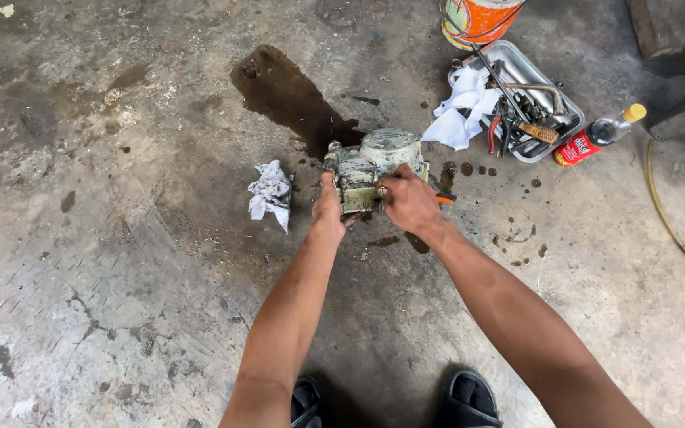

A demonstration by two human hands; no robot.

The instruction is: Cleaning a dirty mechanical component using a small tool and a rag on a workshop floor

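Starting at the left, bare stained concrete floor (105,261) runs to a crumpled rag (270,192) lying just left of the work. Next comes the left hand (328,212), closed on the near left corner of a grimy, pale engine casing (370,168) that sits on the floor in the middle of the view, with a dark oil puddle (288,93) spreading behind it. The right hand (411,202) is clenched against the casing's near right side, fingers curled over it; an orange handle tip (446,198) pokes out beside that hand, though I cannot tell whether the hand grips the tool or only covers it. Oil drops (517,238) speckle the floor to the right. Farther right and back, a metal tray (572,111) holds pliers and other tools with a white cloth (461,111) draped over its edge, an orange bucket (477,17) stands behind it, and a red-labelled bottle (600,133) lies beside it. The casing looks oily, so either hand could slip off it, and a hard pull might tip it or skid it into the puddle. The sandalled feet (469,396) stand near the slick patches, which is a slipping risk.
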